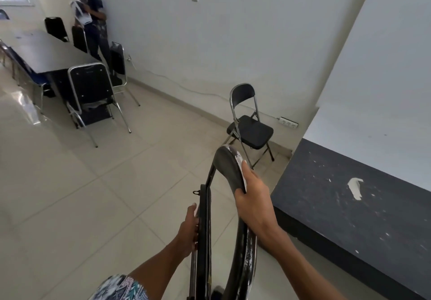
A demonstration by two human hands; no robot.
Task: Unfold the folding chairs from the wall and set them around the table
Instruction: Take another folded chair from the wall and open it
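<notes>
I hold a folded black folding chair [225, 173] upright in front of me, its frame worn with white scuffs. My right hand [253, 194] grips the curved top of its backrest. My left hand [187, 229] grips the edge of its seat panel lower down. Another black folding chair [250, 127] stands unfolded near the wall ahead. The long dark table [39, 50] is at the far left, with several black chrome-framed chairs [91, 90] around it.
A person [93, 20] stands by the wall beyond the table, holding a white object. A dark raised platform [349, 206] runs along the right side. A power strip [289, 122] and cable lie at the wall's base. Pale tiled floor lies between me and the table.
</notes>
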